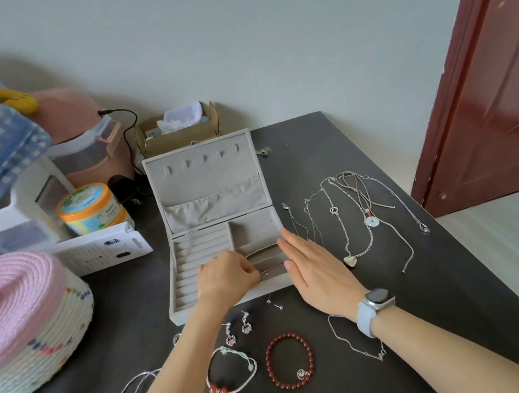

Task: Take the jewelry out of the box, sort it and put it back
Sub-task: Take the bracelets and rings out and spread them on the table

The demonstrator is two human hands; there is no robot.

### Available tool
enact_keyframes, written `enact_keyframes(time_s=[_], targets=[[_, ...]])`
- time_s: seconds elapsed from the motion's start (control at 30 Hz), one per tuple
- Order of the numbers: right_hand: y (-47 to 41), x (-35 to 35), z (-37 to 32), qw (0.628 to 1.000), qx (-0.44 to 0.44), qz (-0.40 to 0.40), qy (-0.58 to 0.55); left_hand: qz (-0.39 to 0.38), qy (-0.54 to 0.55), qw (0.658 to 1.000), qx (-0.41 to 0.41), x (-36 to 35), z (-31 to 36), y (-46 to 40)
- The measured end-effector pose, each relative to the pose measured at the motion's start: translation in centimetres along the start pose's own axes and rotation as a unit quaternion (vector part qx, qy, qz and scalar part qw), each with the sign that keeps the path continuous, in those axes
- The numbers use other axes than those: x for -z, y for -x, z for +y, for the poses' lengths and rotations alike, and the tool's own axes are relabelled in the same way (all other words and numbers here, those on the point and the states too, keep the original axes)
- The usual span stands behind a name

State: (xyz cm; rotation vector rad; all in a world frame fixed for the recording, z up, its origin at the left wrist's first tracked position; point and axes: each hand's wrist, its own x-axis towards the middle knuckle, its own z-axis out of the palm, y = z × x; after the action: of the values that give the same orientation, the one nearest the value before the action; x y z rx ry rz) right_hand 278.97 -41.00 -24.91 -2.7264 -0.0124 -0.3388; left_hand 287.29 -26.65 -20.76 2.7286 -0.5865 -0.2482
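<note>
The open box (218, 223) sits mid-table (435, 287); the left hand (227, 278) is curled narrow, pinching a silver bangle (266, 256) in the front right compartment. The right hand (317, 268) lies flat and wide at the box's 3 o'clock edge, holding nothing. Necklaces (353, 215) lie at the box's 3 o'clock; a red bracelet (289, 361) and earrings (237, 329) at 6.

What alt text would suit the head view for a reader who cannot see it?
Both hands work over an open grey jewelry box on a dark table: the left hand pinches a silver bangle in a compartment, the right hand lies flat beside it. Necklaces, earrings and bracelets lie around the box.
</note>
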Motion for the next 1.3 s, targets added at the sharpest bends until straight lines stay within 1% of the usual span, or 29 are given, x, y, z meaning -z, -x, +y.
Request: enact_keyframes(time_s=[0.1,0.17,0.23,0.33,0.43,0.53,0.6,0.7,0.77,0.83,0.9,0.97,1.03,1.13,1.2,1.3], targets=[[0.0,-0.1,0.0,1.0,0.007,0.004,0.0,0.019,0.163,0.986,-0.015,-0.2,-0.8,0.7],[0.1,-0.1,0.1,1.0,0.013,0.007,-0.012,0.046,0.245,0.968,-0.02,0.0,-0.6,1.5],[0.3,0.1,0.2,0.998,0.024,0.039,-0.052,0.064,0.309,0.948,-0.036,0.6,0.0,2.4],[0.9,0.9,-0.6,0.985,0.033,0.092,-0.143,0.058,0.367,0.926,-0.072,2.2,1.5,3.9],[2.1,2.8,-1.9,0.952,0.006,0.137,-0.273,0.048,0.422,0.9,-0.096,3.3,2.6,5.3],[4.0,5.3,-2.1,0.919,-0.042,0.129,-0.37,0.032,0.47,0.877,-0.089,2.9,3.5,6.8],[5.7,6.8,-1.6,0.91,-0.06,0.114,-0.395,0.013,0.472,0.878,-0.079,1.8,4.2,7.7],[8.2,8.2,-0.4,0.907,-0.117,0.1,-0.391,-0.026,0.459,0.886,-0.068,-1.0,5.5,9.1],[9.9,8.3,0.8,0.905,-0.174,0.106,-0.373,-0.039,0.43,0.899,-0.072,-3.0,6.7,9.9],[11.6,8.1,2.0,0.912,-0.219,0.103,-0.33,-0.035,0.352,0.931,-0.089,-4.8,8.1,10.7],[12.9,7.7,3.2,0.933,-0.239,0.09,-0.254,-0.03,0.267,0.956,-0.116,-6.2,9.4,11.2],[13.6,7.5,4.2,0.948,-0.242,0.089,-0.186,-0.021,0.2,0.97,-0.137,-6.9,10.6,11.2],[13.7,7.5,5.0,0.959,-0.235,0.093,-0.126,0.004,0.138,0.977,-0.164,-7.5,11.4,10.8],[13.5,7.5,6.0,0.969,-0.231,0.083,-0.038,0.048,0.05,0.973,-0.22,-7.9,11.7,10.3],[13.8,7.2,6.3,0.969,-0.229,0.094,-0.009,0.082,0.001,0.955,-0.284,-8.1,11.2,10.4],[14.7,6.5,6.2,0.97,-0.216,0.107,0.041,0.076,-0.092,0.923,-0.366,-9.1,9.8,10.6]])
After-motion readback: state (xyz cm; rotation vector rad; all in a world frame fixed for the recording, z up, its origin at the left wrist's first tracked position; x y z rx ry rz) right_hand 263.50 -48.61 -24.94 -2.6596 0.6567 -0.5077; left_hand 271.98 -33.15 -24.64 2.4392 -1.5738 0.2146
